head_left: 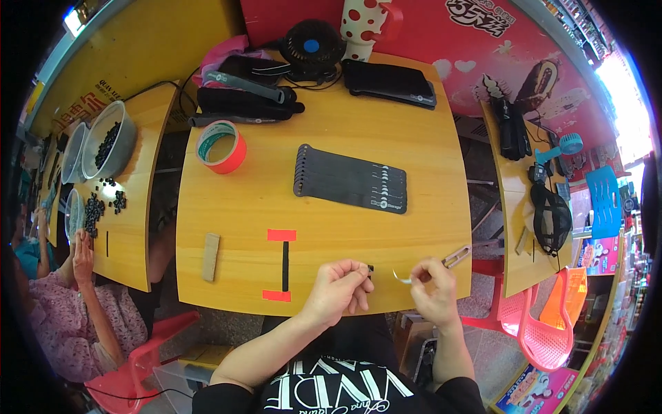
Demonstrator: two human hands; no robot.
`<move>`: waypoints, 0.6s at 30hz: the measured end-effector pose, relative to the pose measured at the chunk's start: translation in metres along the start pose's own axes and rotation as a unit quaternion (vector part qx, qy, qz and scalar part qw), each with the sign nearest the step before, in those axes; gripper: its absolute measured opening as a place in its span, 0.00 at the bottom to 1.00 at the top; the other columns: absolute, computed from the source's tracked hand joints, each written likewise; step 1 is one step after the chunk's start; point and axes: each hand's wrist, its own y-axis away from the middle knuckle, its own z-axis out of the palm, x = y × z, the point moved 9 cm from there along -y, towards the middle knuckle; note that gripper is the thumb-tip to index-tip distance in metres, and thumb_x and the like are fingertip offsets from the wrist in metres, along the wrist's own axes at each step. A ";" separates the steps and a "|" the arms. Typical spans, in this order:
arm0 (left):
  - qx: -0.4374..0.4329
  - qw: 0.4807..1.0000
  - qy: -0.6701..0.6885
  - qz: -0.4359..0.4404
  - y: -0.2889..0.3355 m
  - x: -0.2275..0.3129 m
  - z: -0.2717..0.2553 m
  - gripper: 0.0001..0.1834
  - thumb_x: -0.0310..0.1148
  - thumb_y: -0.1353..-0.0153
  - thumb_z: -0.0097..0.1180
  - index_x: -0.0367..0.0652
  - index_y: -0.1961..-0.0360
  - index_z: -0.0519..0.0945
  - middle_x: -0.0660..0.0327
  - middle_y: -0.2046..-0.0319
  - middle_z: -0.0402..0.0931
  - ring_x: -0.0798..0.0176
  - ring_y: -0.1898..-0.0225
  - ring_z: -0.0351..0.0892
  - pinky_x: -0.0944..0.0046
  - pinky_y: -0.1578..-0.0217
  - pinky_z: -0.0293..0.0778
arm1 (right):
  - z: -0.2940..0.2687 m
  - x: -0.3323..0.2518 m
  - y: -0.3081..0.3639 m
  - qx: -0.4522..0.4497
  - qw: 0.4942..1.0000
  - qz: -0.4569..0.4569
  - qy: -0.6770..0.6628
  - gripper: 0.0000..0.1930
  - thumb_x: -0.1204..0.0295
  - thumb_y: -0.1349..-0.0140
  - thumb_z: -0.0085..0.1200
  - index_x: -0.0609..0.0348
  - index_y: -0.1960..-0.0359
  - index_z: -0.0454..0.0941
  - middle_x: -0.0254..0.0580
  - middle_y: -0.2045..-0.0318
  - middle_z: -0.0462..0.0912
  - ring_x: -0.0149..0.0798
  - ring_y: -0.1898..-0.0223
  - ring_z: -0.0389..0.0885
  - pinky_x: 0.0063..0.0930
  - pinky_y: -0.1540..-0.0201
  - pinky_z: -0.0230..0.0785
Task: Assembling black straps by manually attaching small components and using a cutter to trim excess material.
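Over the table's near edge, my left hand (pixel 336 291) is closed in a pinch. A small black piece (pixel 371 270) shows at its fingertips, mostly hidden. To its right, my right hand (pixel 434 290) pinches a thin, curved whitish strip (pixel 400 278). Just beyond that hand lies a slim slotted tool (pixel 456 256), its kind unclear. Left of my hands, a narrow black strip (pixel 285 268) runs between two pieces of red tape (pixel 282 235). A stack of dark grey flat straps (pixel 352 181) with printed ends lies farther out.
A roll of red tape (pixel 227 157) and a tan flat stick (pixel 211 257) are on the left. Black pouches (pixel 389 81), a black fan (pixel 312 48) and a dotted tumbler (pixel 360 27) stand at the back. At the left table, another person's hand (pixel 83 257) is near small black pieces (pixel 94 214).
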 end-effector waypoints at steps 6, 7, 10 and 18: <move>-0.008 1.000 0.020 0.010 -0.009 0.015 0.005 0.11 0.30 0.32 0.47 0.34 0.56 0.76 0.60 0.76 0.78 0.70 0.87 0.73 0.76 0.90 0.62 | -0.036 0.024 0.051 0.026 0.997 0.072 -0.030 0.07 0.88 0.53 0.50 0.63 0.74 0.72 0.38 0.78 0.74 0.31 0.76 0.75 0.21 0.71 0.67; 0.005 0.997 -0.053 0.054 -0.007 0.025 0.003 0.12 0.30 0.34 0.51 0.34 0.54 0.75 0.58 0.72 0.78 0.67 0.81 0.77 0.73 0.85 0.66 | -0.040 0.025 0.056 0.027 0.996 0.079 -0.037 0.07 0.88 0.53 0.50 0.64 0.74 0.71 0.38 0.78 0.74 0.31 0.76 0.75 0.21 0.71 0.67; 0.096 0.894 -0.346 0.269 0.008 0.059 0.002 0.21 0.30 0.42 0.60 0.35 0.48 0.73 0.51 0.58 0.74 0.58 0.62 0.77 0.64 0.68 0.71 | -0.045 0.029 0.069 0.037 0.994 0.086 -0.053 0.07 0.88 0.53 0.50 0.64 0.74 0.71 0.39 0.78 0.74 0.31 0.76 0.76 0.21 0.72 0.67; 0.201 0.649 -0.653 0.335 0.017 0.081 0.033 0.53 0.38 0.62 0.76 0.45 0.34 0.59 0.47 0.31 0.39 0.35 0.31 0.36 0.36 0.38 0.42 | -0.044 0.037 0.075 0.058 0.994 0.066 -0.063 0.07 0.88 0.52 0.50 0.63 0.74 0.71 0.35 0.78 0.74 0.25 0.77 0.72 0.18 0.73 0.62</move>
